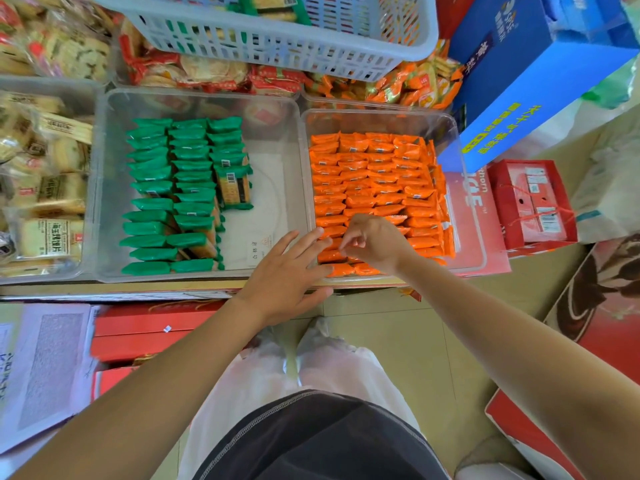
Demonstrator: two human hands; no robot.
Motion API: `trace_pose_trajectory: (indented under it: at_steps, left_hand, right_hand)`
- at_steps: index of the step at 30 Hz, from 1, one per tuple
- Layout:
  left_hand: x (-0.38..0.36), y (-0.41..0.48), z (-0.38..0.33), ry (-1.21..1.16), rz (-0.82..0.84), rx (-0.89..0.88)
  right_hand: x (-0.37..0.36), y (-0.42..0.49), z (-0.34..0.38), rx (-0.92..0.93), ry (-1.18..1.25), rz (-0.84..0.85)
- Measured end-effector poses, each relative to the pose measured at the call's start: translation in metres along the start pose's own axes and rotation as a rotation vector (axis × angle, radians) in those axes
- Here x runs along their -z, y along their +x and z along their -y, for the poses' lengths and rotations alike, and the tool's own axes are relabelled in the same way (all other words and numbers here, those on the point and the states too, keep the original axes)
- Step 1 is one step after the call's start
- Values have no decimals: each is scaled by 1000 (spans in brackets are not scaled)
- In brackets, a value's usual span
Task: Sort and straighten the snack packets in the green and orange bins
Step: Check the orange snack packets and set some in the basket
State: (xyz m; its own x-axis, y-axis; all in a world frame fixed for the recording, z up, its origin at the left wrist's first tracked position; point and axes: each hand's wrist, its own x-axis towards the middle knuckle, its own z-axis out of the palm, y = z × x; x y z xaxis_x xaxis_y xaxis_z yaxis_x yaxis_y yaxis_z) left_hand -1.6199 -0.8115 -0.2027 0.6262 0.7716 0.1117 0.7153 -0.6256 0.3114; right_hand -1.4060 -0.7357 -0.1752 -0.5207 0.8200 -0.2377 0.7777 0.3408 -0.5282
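Step in hand: straightening the near rows of orange packets [374, 174] in the right bin [462, 188]. The left hand [284, 271], fingers straight, steadies the bin's near-left corner. The right hand [374, 244] curls over the packets, but whether it grips one cannot be told. The next move likely calls for squaring the near row.

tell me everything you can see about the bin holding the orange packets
Clear plastic bin, rectangular with rounded corners, sitting right of the green-packet bin. Orange packets fill it almost wall to wall in tidy overlapping rows. The left hand lies straight-fingered over its near left corner; the right hand curls onto the front rows.
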Motion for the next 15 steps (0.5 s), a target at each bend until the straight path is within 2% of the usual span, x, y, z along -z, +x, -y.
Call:
trace_pose_trajectory:
  at_steps: [5, 11, 15]
  left_hand:
    - [-1, 2, 0, 4, -2, 15]
    - [-3, 2, 0, -14, -3, 24]
    - [-4, 1, 1, 1, 0, 29]
  right_hand:
    - [12, -8, -5, -56, 259, -123]
    - [22, -9, -9, -215, 470, 70]
    - [29, -7, -12, -208, 467, 124]
